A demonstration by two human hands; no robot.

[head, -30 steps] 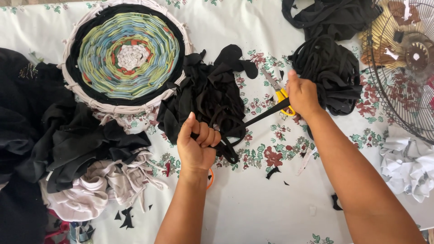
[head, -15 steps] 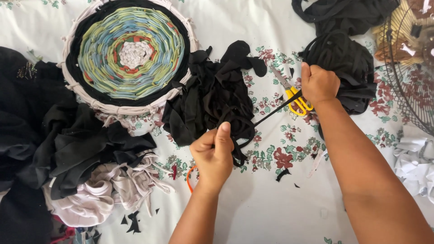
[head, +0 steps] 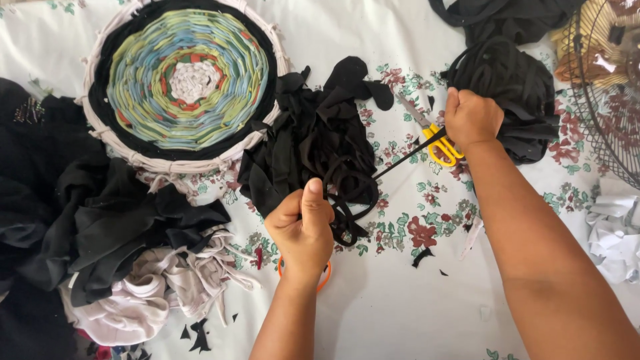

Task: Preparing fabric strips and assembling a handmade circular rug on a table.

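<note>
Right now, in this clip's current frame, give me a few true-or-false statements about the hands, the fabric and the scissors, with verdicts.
1. The left hand grips a black fabric strip. True.
2. The right hand holds the scissors. False: the yellow-handled scissors lie on the floral cloth beside it.
3. The strip is stretched taut between both hands. True.
4. The round woven mat is plain white. False: it has coloured rings inside a black band.
5. A wire fan guard sits at the right edge. True.

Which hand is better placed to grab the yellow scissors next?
Right. The right hand sits directly beside the yellow-handled scissors on the floral cloth, though it grips a taut black strip. The left hand is farther off, pinching that strip's other end.
</note>
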